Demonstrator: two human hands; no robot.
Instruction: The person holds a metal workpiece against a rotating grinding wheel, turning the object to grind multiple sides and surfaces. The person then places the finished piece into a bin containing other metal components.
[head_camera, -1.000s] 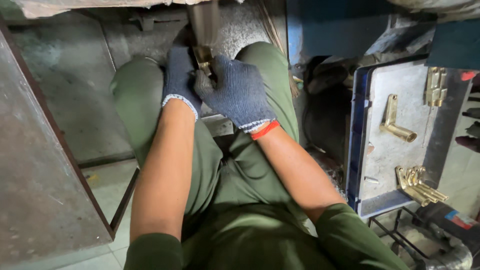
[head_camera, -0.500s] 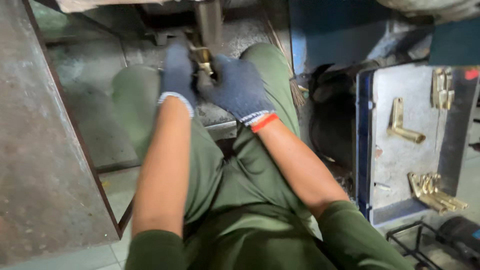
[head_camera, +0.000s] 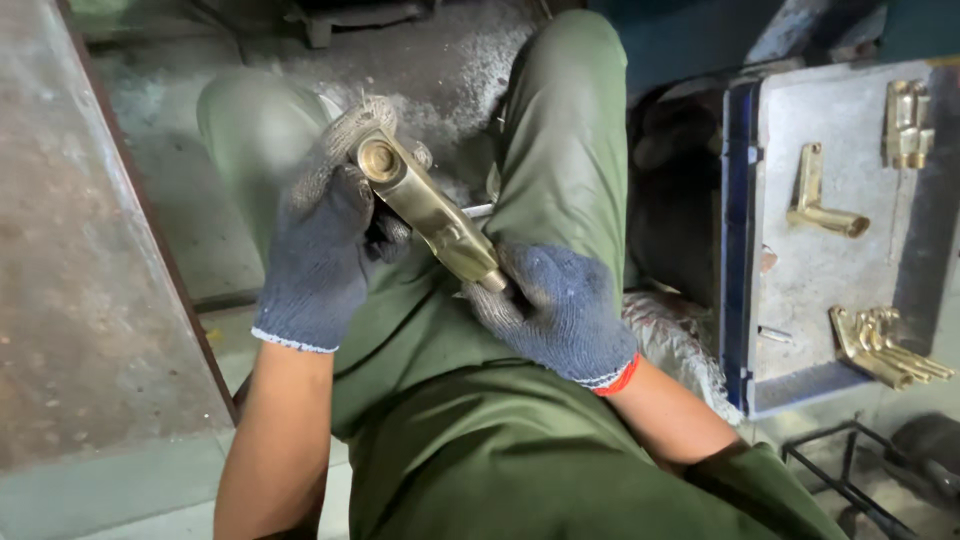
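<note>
Floor (head_camera: 150, 200): rough grey concrete, dusty; a rusty steel plate (head_camera: 80, 250) lies on the left. Tray (head_camera: 830, 250), right: flat grey metal with a blue rim, holding several brass castings (head_camera: 885, 345). Brass part (head_camera: 425, 205): long, smooth, with a round end, held over the lap. Left hand (head_camera: 325, 240) and right hand (head_camera: 555, 310), in knit blue gloves: each grip is closed on one end of it.

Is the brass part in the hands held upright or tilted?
Tilted: the brass part slants from the left hand down to the right hand.
</note>
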